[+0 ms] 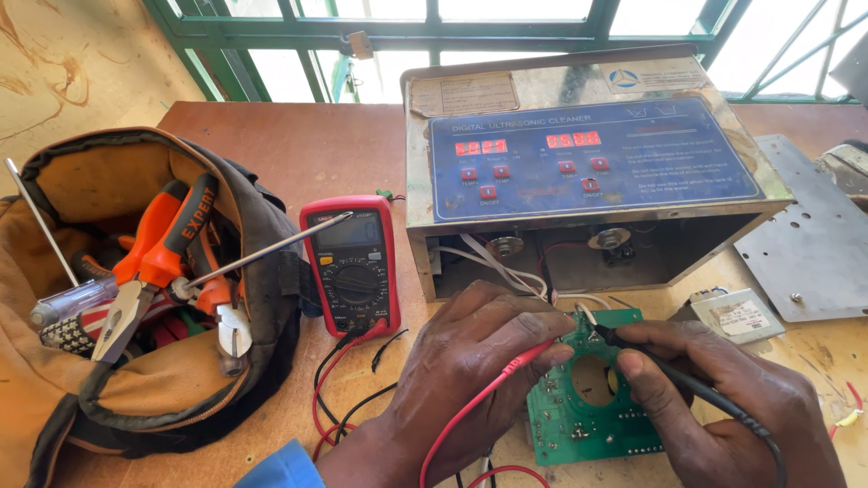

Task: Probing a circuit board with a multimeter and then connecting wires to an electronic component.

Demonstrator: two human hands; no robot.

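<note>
While both hands pinch probes, left hand (470,361) red probe (506,375), right hand (723,407) black probe (687,384), the green board (579,420) sits under each grip on a scuffed wooden bench (298,145) below a barred window (434,23).

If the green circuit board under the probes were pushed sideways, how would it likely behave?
The green circuit board looks thin, flat and rigid, so it would probably slide, not roll or tip. White wires seem to run to it from the open cleaner case, likely tethering it. Probably light and somewhat fragile.
</note>
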